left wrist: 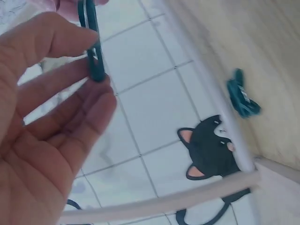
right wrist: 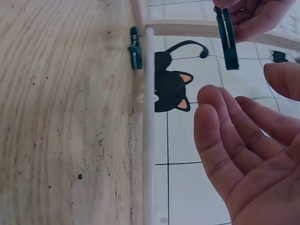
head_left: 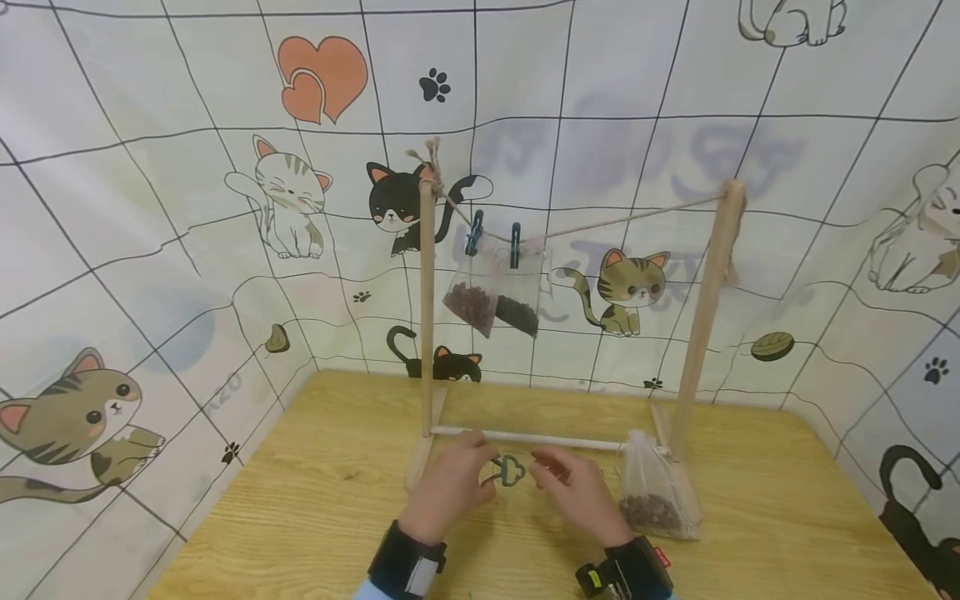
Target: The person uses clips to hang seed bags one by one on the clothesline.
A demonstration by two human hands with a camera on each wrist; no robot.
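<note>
Between thumb and fingers, my left hand (head_left: 452, 486) pinches a dark green clothespin (head_left: 512, 471), held above the table in front of the rack. In the left wrist view the thumb presses on one side of the clothespin (left wrist: 95, 44). My right hand (head_left: 581, 492) is just to its right, fingers relaxed and apart from it; in the right wrist view its palm (right wrist: 267, 187) shows nothing held. Another green clothespin (right wrist: 136, 49) lies on the table by the rack's lower rod. A sheer bag (head_left: 651, 496) with dark reddish bits stands right of my right hand.
A wooden rack (head_left: 427, 317) carries a sagging string (head_left: 637, 218). Two green clothespins (head_left: 515, 246) hold two sheer bags on it, one with reddish bits (head_left: 471, 307), one with dark bits (head_left: 519, 315). A cat-print cloth (head_left: 600, 83) hangs behind the table (head_left: 300, 517).
</note>
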